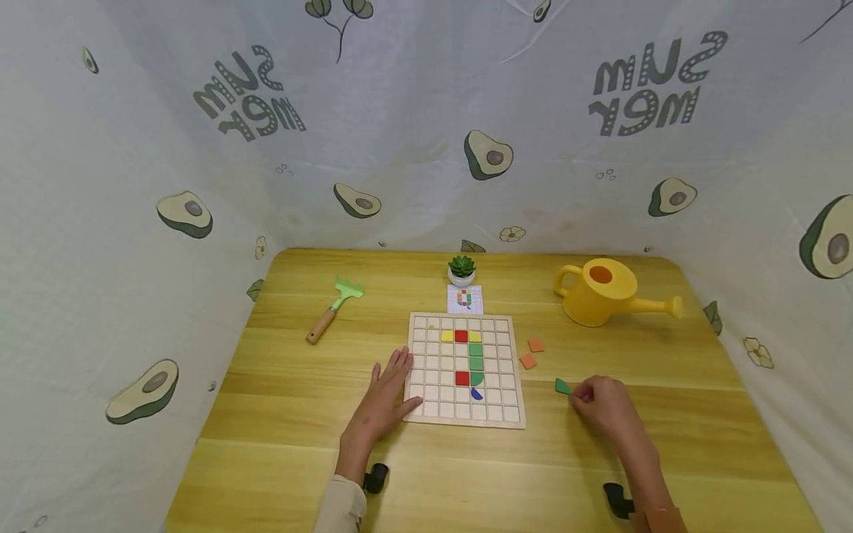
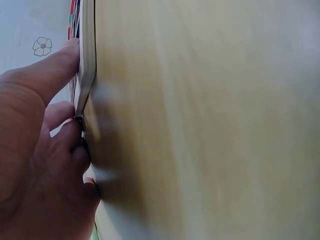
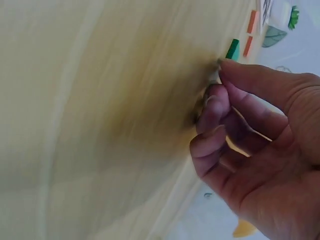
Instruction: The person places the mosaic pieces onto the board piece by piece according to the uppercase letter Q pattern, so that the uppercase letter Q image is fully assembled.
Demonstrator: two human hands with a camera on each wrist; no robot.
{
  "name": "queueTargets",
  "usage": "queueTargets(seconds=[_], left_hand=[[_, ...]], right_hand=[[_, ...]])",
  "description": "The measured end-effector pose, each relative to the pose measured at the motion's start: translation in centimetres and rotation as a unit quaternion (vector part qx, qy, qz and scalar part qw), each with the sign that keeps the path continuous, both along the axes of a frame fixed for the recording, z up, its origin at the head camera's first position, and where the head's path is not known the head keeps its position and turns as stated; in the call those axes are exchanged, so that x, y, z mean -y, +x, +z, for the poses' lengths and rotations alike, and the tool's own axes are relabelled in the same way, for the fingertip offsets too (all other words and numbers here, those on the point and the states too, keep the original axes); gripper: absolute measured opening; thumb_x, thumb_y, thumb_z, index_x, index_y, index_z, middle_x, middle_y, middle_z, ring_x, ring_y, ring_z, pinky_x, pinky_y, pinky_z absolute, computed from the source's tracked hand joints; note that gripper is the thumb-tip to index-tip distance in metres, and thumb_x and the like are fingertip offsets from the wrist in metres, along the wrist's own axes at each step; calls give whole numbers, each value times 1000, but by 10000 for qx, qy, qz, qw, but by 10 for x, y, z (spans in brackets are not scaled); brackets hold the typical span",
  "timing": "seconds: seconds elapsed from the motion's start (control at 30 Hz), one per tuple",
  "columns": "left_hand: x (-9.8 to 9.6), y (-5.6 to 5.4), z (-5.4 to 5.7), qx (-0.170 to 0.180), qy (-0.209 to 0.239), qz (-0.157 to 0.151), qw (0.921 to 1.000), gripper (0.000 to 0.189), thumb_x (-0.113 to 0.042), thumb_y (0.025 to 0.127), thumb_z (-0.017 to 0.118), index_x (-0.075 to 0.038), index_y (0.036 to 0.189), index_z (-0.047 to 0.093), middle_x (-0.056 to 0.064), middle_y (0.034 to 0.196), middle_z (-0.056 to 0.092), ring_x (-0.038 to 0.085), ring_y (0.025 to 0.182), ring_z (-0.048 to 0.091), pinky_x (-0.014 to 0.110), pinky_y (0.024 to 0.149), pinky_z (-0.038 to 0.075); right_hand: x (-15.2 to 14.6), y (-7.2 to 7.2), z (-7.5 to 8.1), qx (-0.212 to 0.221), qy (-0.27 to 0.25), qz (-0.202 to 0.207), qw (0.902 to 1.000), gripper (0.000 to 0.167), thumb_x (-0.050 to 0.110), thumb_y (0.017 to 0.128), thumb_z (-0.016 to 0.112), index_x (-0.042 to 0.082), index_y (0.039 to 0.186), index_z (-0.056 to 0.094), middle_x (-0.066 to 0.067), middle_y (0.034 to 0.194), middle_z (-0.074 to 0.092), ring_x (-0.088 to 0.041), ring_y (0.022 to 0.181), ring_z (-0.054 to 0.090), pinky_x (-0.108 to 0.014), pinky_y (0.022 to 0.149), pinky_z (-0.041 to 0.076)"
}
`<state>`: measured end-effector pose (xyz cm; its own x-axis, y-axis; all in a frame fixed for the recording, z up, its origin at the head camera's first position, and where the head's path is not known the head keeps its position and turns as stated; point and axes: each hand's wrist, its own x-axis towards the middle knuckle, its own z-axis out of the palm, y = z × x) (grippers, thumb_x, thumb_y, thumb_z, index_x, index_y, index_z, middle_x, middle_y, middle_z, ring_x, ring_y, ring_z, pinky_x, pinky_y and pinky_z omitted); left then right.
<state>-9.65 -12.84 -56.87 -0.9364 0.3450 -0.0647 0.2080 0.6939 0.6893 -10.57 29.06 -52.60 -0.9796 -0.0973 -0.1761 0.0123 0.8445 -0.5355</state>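
Note:
My left hand (image 1: 381,396) lies with spread fingers along the left edge of the wooden grid board (image 1: 433,414), its thumb at the lower corner. On the board sit yellow pieces (image 1: 447,336), red squares (image 1: 461,336), several green pieces (image 1: 476,363) and a blue piece (image 1: 477,394). Right of the board, my right hand (image 1: 605,406) is low over the table, thumb and fingertips brought together beside a loose green tile (image 1: 562,386). In the right wrist view that green tile (image 3: 232,50) shows just beyond the thumb tip; I cannot tell whether the fingers pinch it.
Two orange tiles (image 1: 535,345) lie beside the board's right edge. Behind the board are a pattern card (image 1: 458,305) and a potted succulent (image 1: 461,272). A yellow watering can (image 1: 603,296) stands back right; a small green rake (image 1: 335,309) lies left. A printed cloth (image 1: 413,148) hangs around the table.

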Motion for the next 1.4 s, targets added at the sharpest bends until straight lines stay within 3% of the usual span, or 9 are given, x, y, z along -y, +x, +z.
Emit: queueTargets(seconds=[0.13,0.27,0.5,0.67,0.83,0.93,1.03,1.23,1.4], left_hand=[[0,1,0,78,-60,9,10000,83,-26,104,74,-1,169,29,14,179,19,34,167,13,66,133,5],[-1,2,1,133,-200,69,9997,82,-27,105,72,-3,170,29,11,180,18,30,168,12,62,134,4],[-2,2,2,33,-64,-1,10000,82,-25,104,73,0,169,29,15,179,20,35,167,15,66,132,6],[-2,3,2,62,-128,64,9999,82,-26,105,72,-1,169,29,13,179,20,32,167,14,64,133,6],[-3,3,1,116,-128,72,9998,82,-26,105,72,-1,170,28,12,180,18,31,167,13,63,134,5],[-2,4,1,99,-164,66,9998,81,-25,105,72,-2,170,28,12,179,19,31,167,14,63,134,5],[-1,3,2,76,-178,64,9998,81,-25,105,72,-1,170,29,13,179,19,31,167,14,63,134,6],[-1,1,3,12,-59,-6,10000,82,-25,104,73,0,169,30,15,179,20,35,167,15,66,132,6],[0,0,2,31,-108,3,9999,81,-25,104,73,0,169,30,16,179,21,35,166,16,66,132,6]], right_hand=[[6,-2,-2,-204,28,-30,9998,24,13,89,88,-8,94,77,-10,86,70,-23,78,63,-40,71,57],[12,-6,-9,-740,54,192,9971,27,14,89,89,-7,97,75,-11,88,69,-23,78,64,-41,70,57],[19,-10,-11,-981,457,424,9932,16,4,87,84,-5,82,72,-6,76,60,-20,69,54,-38,64,50],[21,-16,-11,-1052,536,695,9906,24,0,84,76,5,67,60,-4,70,48,-19,66,43,-32,61,37],[21,-18,-11,-1297,372,761,9879,14,-5,86,77,-1,73,75,-7,73,68,-18,66,57,-36,60,50],[33,-17,-10,-1490,21,645,9867,3,-5,89,80,-5,86,82,-12,80,77,-23,71,69,-40,63,59],[64,-17,-8,-1423,-669,536,9861,5,-6,90,82,-5,94,84,-13,86,79,-24,75,73,-36,66,62],[137,-23,-9,-641,-2160,365,9736,6,-4,89,84,-5,94,82,-12,88,79,-19,70,74,-22,62,60],[177,-29,-13,-729,-2182,375,9725,5,-3,88,86,0,86,83,-8,80,79,-17,66,73,-25,60,60]])
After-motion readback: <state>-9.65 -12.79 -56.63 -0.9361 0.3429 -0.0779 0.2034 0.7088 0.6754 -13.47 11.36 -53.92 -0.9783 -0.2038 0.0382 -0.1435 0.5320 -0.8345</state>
